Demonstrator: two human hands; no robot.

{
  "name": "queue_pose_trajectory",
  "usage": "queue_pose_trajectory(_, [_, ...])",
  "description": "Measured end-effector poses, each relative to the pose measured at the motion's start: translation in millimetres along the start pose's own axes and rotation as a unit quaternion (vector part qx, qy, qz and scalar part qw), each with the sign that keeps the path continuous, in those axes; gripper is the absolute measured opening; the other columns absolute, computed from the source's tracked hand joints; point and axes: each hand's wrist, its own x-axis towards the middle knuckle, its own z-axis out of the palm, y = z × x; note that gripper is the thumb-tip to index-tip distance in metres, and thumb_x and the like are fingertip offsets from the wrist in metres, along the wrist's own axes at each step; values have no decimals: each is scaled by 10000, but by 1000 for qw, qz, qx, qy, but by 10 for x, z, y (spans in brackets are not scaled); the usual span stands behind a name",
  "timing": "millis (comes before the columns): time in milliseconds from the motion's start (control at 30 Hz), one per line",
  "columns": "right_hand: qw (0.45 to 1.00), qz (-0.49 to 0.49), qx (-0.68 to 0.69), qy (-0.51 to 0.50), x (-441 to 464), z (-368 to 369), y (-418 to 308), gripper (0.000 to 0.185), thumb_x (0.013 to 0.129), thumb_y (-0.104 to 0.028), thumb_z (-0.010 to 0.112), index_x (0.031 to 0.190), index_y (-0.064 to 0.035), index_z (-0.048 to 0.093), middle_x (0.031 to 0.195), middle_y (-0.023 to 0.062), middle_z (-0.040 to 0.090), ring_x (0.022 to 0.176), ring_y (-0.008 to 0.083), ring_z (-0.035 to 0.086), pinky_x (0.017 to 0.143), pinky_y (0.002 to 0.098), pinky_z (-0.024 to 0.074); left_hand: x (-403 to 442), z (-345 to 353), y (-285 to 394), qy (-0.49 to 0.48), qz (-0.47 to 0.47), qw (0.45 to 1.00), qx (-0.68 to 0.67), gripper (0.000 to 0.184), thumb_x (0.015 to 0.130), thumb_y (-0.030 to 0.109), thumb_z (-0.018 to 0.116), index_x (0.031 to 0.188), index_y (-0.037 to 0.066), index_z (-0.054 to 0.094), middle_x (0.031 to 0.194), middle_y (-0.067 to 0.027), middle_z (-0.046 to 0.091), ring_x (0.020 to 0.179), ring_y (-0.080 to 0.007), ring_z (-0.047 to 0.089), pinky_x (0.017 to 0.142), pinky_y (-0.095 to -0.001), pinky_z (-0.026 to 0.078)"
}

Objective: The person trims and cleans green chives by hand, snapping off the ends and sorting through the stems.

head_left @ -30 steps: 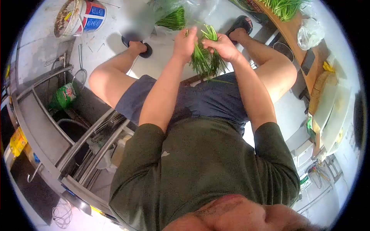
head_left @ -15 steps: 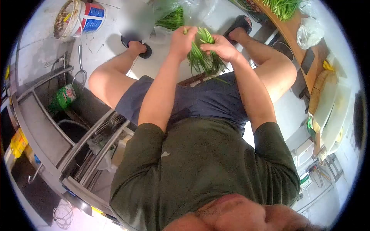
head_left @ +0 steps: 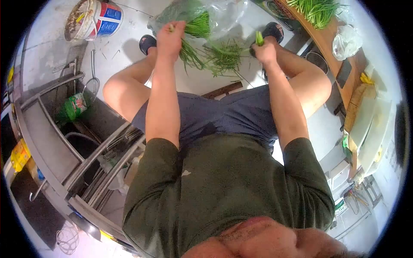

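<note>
My left hand [head_left: 170,39] is closed round a bunch of long green stalks [head_left: 192,56], whose leafy ends hang down to the right. My right hand [head_left: 264,50], near my right foot, is closed on a smaller green bundle [head_left: 259,38] with pale ends sticking up. Between the hands, loose green scraps [head_left: 224,56] lie scattered on the floor. Just beyond my left hand, more green stalks [head_left: 198,26] rest in an open clear plastic bag [head_left: 223,15].
A paint bucket [head_left: 97,20] stands at the upper left. At the left is a metal rack [head_left: 51,120] with a green bottle [head_left: 75,106]. On the right, a wooden bench [head_left: 329,47] bears a green heap [head_left: 316,12], a plastic bag [head_left: 346,42] and a phone [head_left: 344,73].
My hands have moved apart, the left one away to the left with stalks, the right one slightly right with a small bundle. The scraps on the floor are now in plain view.
</note>
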Motion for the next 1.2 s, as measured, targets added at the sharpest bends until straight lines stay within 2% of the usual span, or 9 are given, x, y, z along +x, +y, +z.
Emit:
queue_pose_trajectory(100, [983, 26, 174, 50, -13, -128, -243, 409, 785, -304, 745, 943, 57, 635, 721, 105, 642, 621, 174, 580, 638, 354, 492, -107, 233, -140, -45, -8, 993, 107, 253, 868, 269, 721, 949, 34, 674, 703, 22, 560, 618, -88, 482, 558, -260, 388])
queue_pose_trajectory(133, [965, 59, 247, 65, -31, -134, -358, 292, 812, -230, 751, 922, 27, 662, 724, 66, 645, 623, 128, 575, 596, 306, 479, -135, 312, -231, -69, -12, 990, 120, 259, 867, 270, 720, 958, 30, 681, 709, 23, 568, 626, -87, 488, 565, -261, 394])
queue_pose_trajectory(233, [891, 40, 448, -71, -157, -193, -583, 243, 799, -194, 760, 951, -21, 681, 749, 28, 659, 605, 99, 557, 555, 266, 458, -239, 604, -369, -110, -32, 982, 147, 254, 871, 272, 707, 947, 30, 691, 725, 20, 588, 647, -88, 507, 581, -269, 409])
queue_pose_trajectory(333, [848, -3, 502, -171, -347, -246, -801, 207, 796, -146, 774, 939, -30, 678, 712, -15, 624, 570, 42, 508, 509, 212, 392, -369, 801, -289, -151, -39, 975, 161, 259, 881, 282, 685, 927, 28, 695, 728, 13, 601, 660, -92, 525, 591, -273, 418])
queue_pose_trajectory(500, [888, -28, 416, -194, -354, -181, -708, 229, 801, -181, 769, 944, -21, 690, 700, -2, 629, 577, 60, 527, 532, 229, 420, -387, 884, -310, -197, -49, 968, 144, 280, 884, 292, 661, 926, 18, 696, 714, -8, 613, 660, -102, 537, 618, -276, 431])
queue_pose_trajectory(700, [916, -57, 354, -179, -302, -137, -629, 225, 816, -193, 756, 935, -14, 692, 750, 10, 656, 631, 70, 561, 583, 253, 460, -327, 789, -270, -207, 13, 937, 281, 318, 843, 313, 694, 946, 11, 701, 749, -39, 658, 702, -135, 581, 663, -307, 462])
queue_pose_trajectory(767, [922, -57, 344, -168, -284, -126, -604, 213, 823, -185, 748, 937, -14, 691, 764, 7, 658, 637, 71, 560, 588, 254, 460, -269, 713, -352, -183, -1, 944, 273, 333, 831, 323, 708, 944, 11, 705, 762, -47, 672, 714, -141, 591, 674, -311, 468])
queue_pose_trajectory(967, [883, -1, 417, -214, -290, -182, -647, 202, 830, -183, 744, 938, -21, 693, 722, -13, 626, 569, 59, 512, 529, 228, 418, -360, 712, -317, -138, -21, 962, 235, 336, 811, 318, 738, 954, 15, 716, 815, -54, 698, 744, -136, 604, 708, -305, 481])
queue_pose_trajectory(1200, [883, -8, 387, -265, -317, -203, -674, 197, 832, -182, 727, 953, -28, 699, 704, -18, 635, 550, 51, 491, 510, 215, 400, -424, 832, -433, -138, 6, 975, 172, 283, 835, 279, 714, 944, 17, 713, 804, -35, 684, 738, -125, 595, 689, -292, 471])
